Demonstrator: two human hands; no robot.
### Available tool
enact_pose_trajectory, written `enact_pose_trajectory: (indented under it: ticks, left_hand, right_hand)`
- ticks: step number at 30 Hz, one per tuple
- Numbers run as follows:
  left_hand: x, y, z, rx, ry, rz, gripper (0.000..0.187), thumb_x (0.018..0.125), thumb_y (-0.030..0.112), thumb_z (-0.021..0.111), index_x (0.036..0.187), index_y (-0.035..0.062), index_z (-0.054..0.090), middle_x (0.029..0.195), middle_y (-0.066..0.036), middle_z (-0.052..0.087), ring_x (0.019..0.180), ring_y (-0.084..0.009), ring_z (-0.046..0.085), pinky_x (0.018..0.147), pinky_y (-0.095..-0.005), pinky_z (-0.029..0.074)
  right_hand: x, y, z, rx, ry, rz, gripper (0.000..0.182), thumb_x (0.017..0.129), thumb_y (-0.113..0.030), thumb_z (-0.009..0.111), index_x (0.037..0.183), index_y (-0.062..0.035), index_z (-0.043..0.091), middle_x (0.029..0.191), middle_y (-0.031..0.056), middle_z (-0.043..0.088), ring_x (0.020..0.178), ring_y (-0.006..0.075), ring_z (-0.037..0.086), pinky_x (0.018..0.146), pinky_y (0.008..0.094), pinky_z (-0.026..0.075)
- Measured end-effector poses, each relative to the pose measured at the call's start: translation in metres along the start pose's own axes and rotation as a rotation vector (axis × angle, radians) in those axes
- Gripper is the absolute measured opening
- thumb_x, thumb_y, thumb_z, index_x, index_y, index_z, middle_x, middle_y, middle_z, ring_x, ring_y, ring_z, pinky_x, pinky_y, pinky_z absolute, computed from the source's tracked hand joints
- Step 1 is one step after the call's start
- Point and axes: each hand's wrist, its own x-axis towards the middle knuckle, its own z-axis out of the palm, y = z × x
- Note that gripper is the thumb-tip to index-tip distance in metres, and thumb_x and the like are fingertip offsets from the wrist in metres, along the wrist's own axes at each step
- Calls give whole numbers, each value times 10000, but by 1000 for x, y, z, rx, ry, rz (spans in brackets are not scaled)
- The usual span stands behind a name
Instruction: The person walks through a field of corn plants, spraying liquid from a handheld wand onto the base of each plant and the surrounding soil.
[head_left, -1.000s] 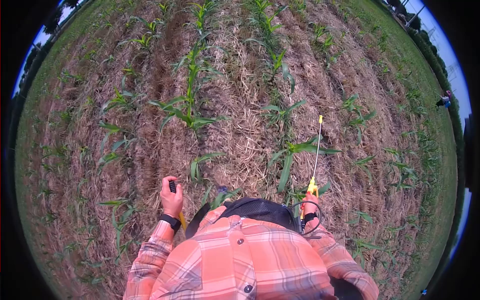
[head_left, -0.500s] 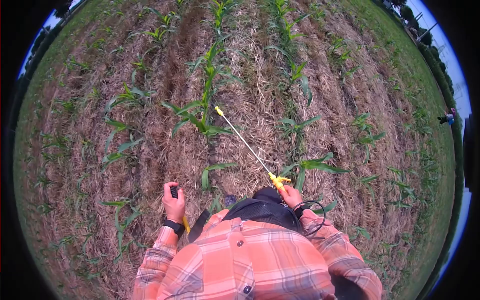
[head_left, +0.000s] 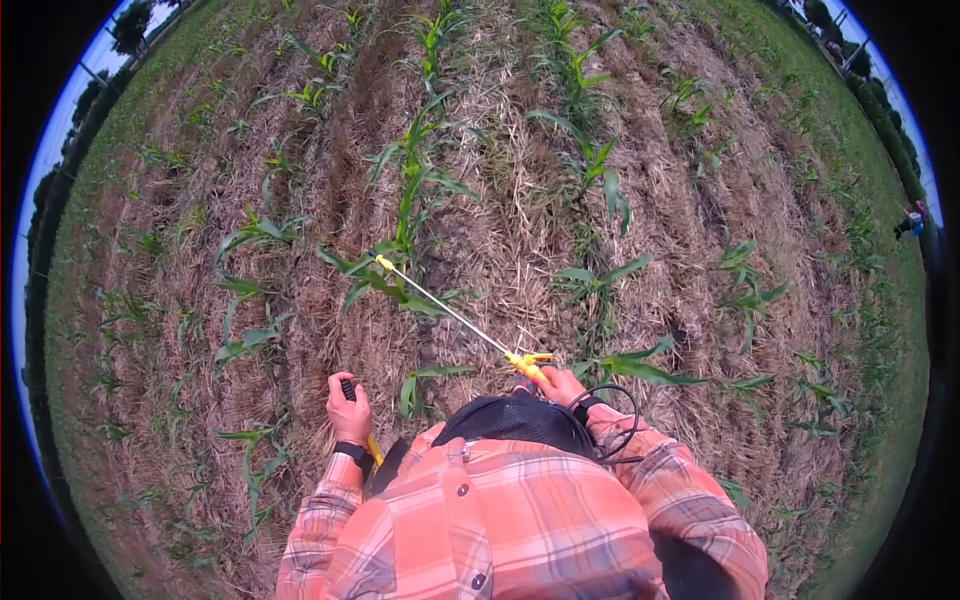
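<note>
In my right hand [head_left: 562,387] is the yellow handle of a sprayer wand [head_left: 455,315], fingers wrapped round it. Its pale tube slants forward and to the left, and the yellow nozzle [head_left: 384,263] is over the leaves of a young corn plant [head_left: 402,240]. A black hose [head_left: 637,425] loops beside my right wrist. At the left, my left hand [head_left: 348,412] is closed round a black grip [head_left: 347,388]. A yellow lever [head_left: 375,450] shows below that hand, beside my sleeve; its lower end is hidden.
Rows of young corn [head_left: 595,280] run forward on both sides, with dry straw [head_left: 515,230] covering the soil between them. Another person [head_left: 912,222] is far off at the right edge. A dark mesh-fabric item [head_left: 515,420] lies at my waist.
My right hand has moved slightly left, and the wand has swung left and a little nearer, its nozzle passing over the corn plant. My left hand keeps its grip.
</note>
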Motion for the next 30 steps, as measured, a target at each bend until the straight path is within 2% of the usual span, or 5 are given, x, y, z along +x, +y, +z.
enact_pose_trajectory:
  ticks: [8,14,19,24,30]
  left_hand:
    - [36,30,70,89,-153,-12,212,689,85,517,894,108,469,691,-140,520,649,-328,520,589,-398,400]
    - [57,69,100,66,-201,23,207,681,78,508,885,94,470,698,-141,520,654,-342,516,603,-406,397]
    - [73,118,99,-58,-184,106,188,694,6,502,871,52,458,657,-88,484,554,-214,493,539,-314,396]
    - [75,166,42,-232,-130,36,160,757,5,526,887,62,451,632,7,433,505,-55,424,467,-200,348]
    - [88,179,21,-167,-64,123,160,774,8,499,913,69,448,612,10,424,478,-50,419,445,-182,340]
  right_hand:
    - [7,63,-55,115,376,172,259,783,-292,535,807,-36,568,587,78,558,541,162,536,516,306,411]
    - [-3,110,-103,587,639,547,227,798,-262,525,732,-49,564,538,11,534,457,102,489,442,261,378]
    - [-20,149,-140,909,868,542,249,831,-275,495,695,-68,468,502,8,458,331,72,384,257,228,293]
    - [-51,181,-164,1109,1098,577,275,842,-290,469,681,-73,417,509,15,434,334,91,379,267,230,302]
    - [-73,217,-167,1084,1307,676,223,817,-262,465,741,-53,470,525,21,422,353,109,383,287,250,305]
